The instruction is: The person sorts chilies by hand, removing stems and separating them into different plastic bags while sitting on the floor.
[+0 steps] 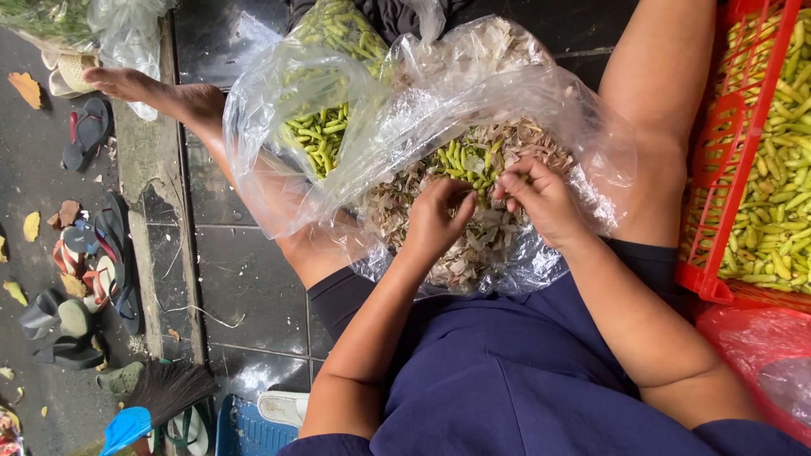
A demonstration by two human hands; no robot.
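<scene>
The left hand and the right hand meet over the lap, fingers curled narrow and pinched together over a small green chili held between them; how much of it each hand grips cannot be told. Directly under the hands lies a heap of pale, dry stems and husks, with more green chilies mixed in at its top. This heap fills a clear plastic bag, crumpled and open-mouthed, which rests between the person's bare legs on the dark tiled floor.

Just beside it, to the left, a second clear plastic bag leans against the left leg and holds a mass of green chilies. At the right edge stands a red plastic crate, slotted in its wall and filled with pale yellow-green chilies. Below the crate sits a red plastic bag, touching the person's right arm.

Well apart on the left, across a concrete kerb, several sandals lie scattered on grey ground with fallen leaves. Near the bottom edge a broom with a blue handle rests by a blue basket.
</scene>
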